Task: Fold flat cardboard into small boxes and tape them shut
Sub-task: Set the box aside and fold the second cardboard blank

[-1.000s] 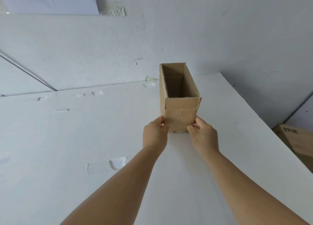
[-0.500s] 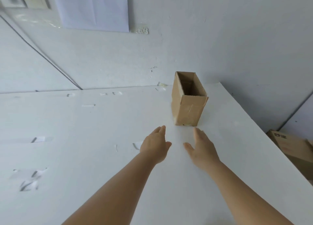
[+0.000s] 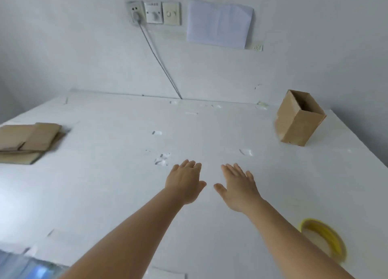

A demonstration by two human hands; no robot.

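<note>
A small brown cardboard box (image 3: 298, 121) stands upright at the far right of the white table (image 3: 117, 184), its top open. A stack of flat cardboard blanks (image 3: 27, 141) lies at the table's left edge. A roll of yellow tape (image 3: 324, 237) lies flat near the front right, beside my right forearm. My left hand (image 3: 184, 181) and my right hand (image 3: 238, 184) hover side by side over the table's middle, palms down, fingers straight, holding nothing. Both are well apart from the box.
The table's far edge meets a white wall. On the wall are sockets and a switch (image 3: 154, 12), a grey cable (image 3: 159, 62) running down to the table, and a white paper sheet (image 3: 219, 24). Scraps of clear tape (image 3: 161, 160) stick to the tabletop.
Both hands let go of the box and drew back toward the table's middle. The view swung left, so the box now sits at the right and the flat blanks and tape roll appear.
</note>
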